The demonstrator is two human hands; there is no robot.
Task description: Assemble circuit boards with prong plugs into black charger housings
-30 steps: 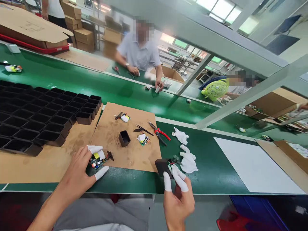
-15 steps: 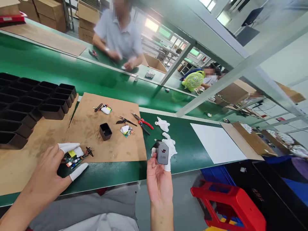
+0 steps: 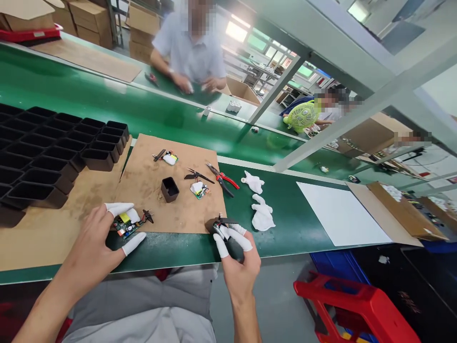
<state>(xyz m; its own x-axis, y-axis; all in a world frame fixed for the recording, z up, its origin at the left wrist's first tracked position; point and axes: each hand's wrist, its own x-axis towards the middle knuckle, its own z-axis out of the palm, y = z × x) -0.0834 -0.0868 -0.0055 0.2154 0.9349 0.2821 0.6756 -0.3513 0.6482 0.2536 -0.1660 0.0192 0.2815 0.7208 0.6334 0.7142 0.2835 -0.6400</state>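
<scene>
My left hand (image 3: 103, 236), with white finger cots on thumb and index finger, is spread around a green circuit board (image 3: 127, 224). The index finger lies along the board's far edge; the thumb is apart on the near side. A black pronged plug piece (image 3: 147, 216) is wired to the board. My right hand (image 3: 235, 252) grips a dark charger housing (image 3: 233, 247) at the mat's near right corner. Wires and a black plug piece (image 3: 226, 220) show at its upper end; the fingers hide much of it. A single black housing (image 3: 169, 189) stands on the brown mat (image 3: 143, 186).
Rows of black housings (image 3: 53, 143) stand at left. Two more circuit boards (image 3: 170, 158) (image 3: 199, 189), black tweezers (image 3: 198, 176) and red-handled pliers (image 3: 226, 180) lie on or across the mat. White cots (image 3: 262, 214), a white sheet (image 3: 339, 214) and a slanting post (image 3: 303, 145) are to the right.
My right hand has turned from palm-up to palm-down and moved left with the charger housing, so its upper end with wires shows. My left hand stays by the circuit board. The camera view has shifted slightly.
</scene>
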